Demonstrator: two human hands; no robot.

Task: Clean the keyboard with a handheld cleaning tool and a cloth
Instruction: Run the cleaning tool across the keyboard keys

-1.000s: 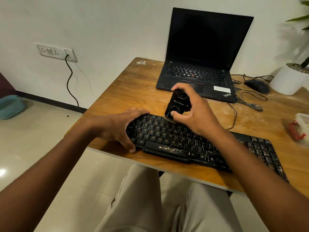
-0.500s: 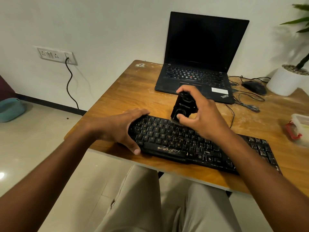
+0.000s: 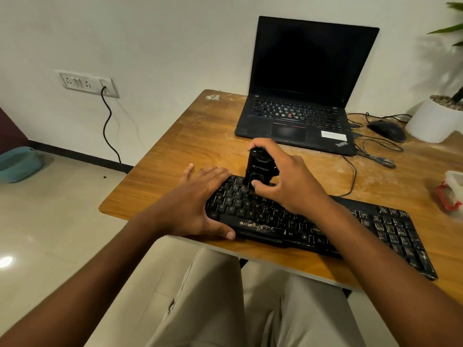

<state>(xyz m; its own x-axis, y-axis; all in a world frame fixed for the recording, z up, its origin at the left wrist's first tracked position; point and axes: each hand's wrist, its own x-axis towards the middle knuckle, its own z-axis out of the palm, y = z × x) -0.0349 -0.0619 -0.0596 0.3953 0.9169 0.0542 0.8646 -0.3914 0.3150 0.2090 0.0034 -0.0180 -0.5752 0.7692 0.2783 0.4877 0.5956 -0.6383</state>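
Keyboard (image 3: 313,226): long and black, lying along the near edge of the wooden desk (image 3: 175,151), white dusty marks on many keys.
Right hand (image 3: 288,181): wrapped round a small black cleaning tool (image 3: 259,169), thumb low on its front, other fingers over the top and far side.
Tool: standing upright, bottom end down on the top-left rows of keys (brush tip too small and dark to make out).
Left hand (image 3: 193,204): lying flat on the left end of the keyboard, fingers spread over the keys, thumb tucked at the front edge; pressing down to steady it, not gripping anything.
Step now: probably brushing or sucking dust out of the left part of the keys.
Done so far: hard to say much; left keys near the tool look a bit darker and cleaner, but not clearly.
Left to do: middle keys, right side and number pad look dusty, so most of the brushing seems unfinished.
Cloth: none in view for certain, so wiping looks not yet begun (a white and red thing (image 3: 451,194) at the right edge of the desk cannot be told).
Nearby: open laptop (image 3: 300,96) with dark screen at the back, mouse (image 3: 387,130) and cables beside it, well apart from the hands.
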